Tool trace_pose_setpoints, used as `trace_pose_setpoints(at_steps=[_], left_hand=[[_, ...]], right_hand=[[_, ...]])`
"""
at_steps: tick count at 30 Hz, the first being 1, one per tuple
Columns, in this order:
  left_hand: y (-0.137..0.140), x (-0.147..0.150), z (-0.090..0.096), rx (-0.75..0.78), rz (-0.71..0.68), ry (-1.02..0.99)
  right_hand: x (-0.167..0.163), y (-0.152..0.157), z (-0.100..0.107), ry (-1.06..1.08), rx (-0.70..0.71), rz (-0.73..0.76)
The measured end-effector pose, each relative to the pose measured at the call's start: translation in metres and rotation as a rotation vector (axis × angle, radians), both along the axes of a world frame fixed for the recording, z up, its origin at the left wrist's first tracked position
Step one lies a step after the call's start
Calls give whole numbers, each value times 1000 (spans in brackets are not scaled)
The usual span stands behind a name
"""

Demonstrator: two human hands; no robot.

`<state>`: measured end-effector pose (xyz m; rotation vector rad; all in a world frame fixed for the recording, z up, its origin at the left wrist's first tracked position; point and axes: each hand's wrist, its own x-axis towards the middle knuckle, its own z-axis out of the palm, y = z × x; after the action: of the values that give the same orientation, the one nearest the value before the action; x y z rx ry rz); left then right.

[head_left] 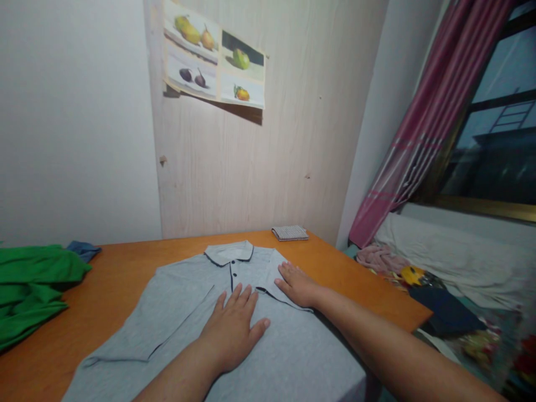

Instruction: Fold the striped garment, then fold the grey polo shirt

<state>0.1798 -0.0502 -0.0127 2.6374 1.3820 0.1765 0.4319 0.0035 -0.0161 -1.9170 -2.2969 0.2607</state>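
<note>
A light grey polo shirt with dark trim lies front up on the orange-brown table, its collar toward the wall. Two dark buttons show on its placket. My left hand rests flat on the chest just below the placket, fingers spread. On the shirt's right shoulder area, my right hand lies palm down with fingers extended, over the sleeve that is folded in across the front. The other sleeve is laid inward along the left side. The shirt's lower end runs out of view beneath my arms.
Green cloth is heaped at the table's left, with a blue cloth behind it. A folded checked cloth sits near the back edge of the table. Clothes and a dark blue item lie beyond the right edge, below a pink curtain.
</note>
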Motion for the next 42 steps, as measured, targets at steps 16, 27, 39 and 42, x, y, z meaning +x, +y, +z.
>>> trace_pose_setpoints(at_steps=[16, 27, 39, 42], left_hand=[[9, -4, 4, -28, 52, -68], [46, 30, 27, 113, 244, -54], [37, 53, 33, 374, 274, 56], [34, 49, 29, 416, 222, 154]], right_hand=[[-7, -6, 0, 21, 2, -8], [-8, -8, -3, 96, 159, 58], [-8, -6, -6, 138, 170, 87], [-8, -5, -7, 128, 163, 88]])
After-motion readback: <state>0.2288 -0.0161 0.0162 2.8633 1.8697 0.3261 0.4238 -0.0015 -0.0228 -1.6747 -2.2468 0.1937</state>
